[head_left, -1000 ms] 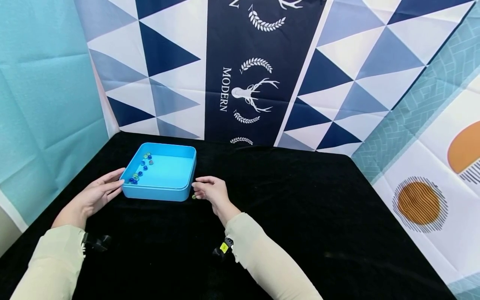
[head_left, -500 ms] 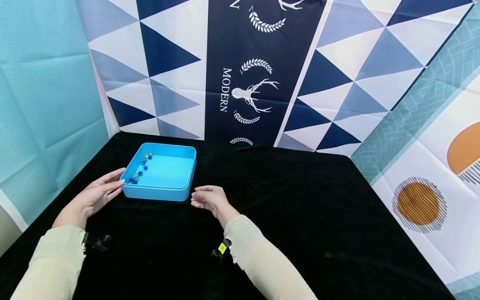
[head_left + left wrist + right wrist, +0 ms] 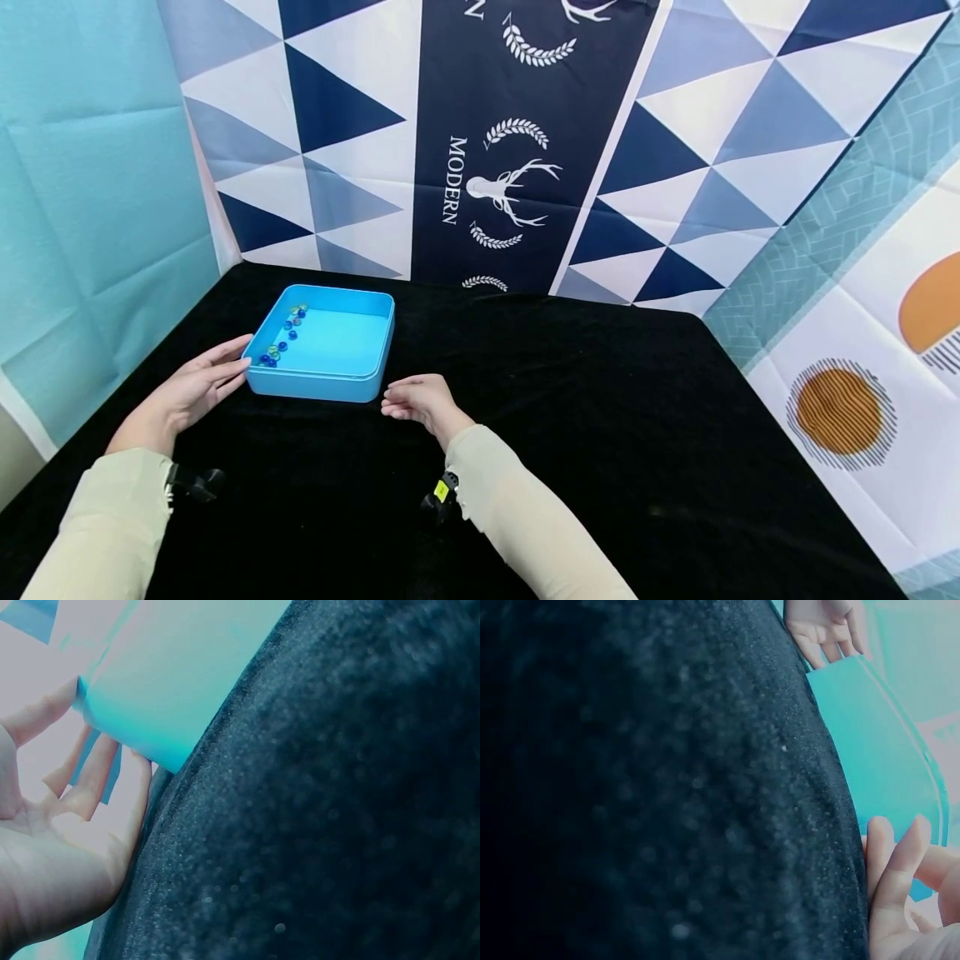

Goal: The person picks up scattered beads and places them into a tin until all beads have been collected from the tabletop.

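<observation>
left hand [image 3: 191, 392]: fingers straight, tips touching the left near corner of the tray [image 3: 322, 379], lower left of frame; holds nothing
right hand [image 3: 420, 402]: fingers loosely bent, empty, resting on the black cloth [image 3: 600, 433] just beside the tray's right near corner, not touching as far as I can tell
tray: blue, square, shallow, left of centre on the cloth
marbles [image 3: 283, 337]: small blue and green ones strung along the tray's left inner wall
risk 1: left fingertips only brace one corner; a push there likely pivots the tray and sends the marbles rolling
risk 2: low rim, so a tilt could spill them onto the cloth
backdrop [image 3: 510, 142]: patterned panels, upper frame
</observation>
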The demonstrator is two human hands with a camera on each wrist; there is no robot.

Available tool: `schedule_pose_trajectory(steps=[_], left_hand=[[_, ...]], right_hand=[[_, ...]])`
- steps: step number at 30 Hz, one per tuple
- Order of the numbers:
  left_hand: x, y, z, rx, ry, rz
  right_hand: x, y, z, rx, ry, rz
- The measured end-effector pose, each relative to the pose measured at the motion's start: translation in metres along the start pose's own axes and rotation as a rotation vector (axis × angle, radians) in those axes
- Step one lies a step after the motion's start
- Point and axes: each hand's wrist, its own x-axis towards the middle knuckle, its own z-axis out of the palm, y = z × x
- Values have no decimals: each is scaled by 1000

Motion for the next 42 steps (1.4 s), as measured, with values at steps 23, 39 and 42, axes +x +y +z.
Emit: schedule_pose_trajectory(steps=[23,39,42], left_hand=[[1,-2,1,33,5,-3],[2,-1,0,10,-3,6],[2,-1,0,13,0,8]], right_hand=[[5,6,-4,220,19,-64],[6,2,-6,294,-14,-220],[6,0,-5,294,-39,-254]])
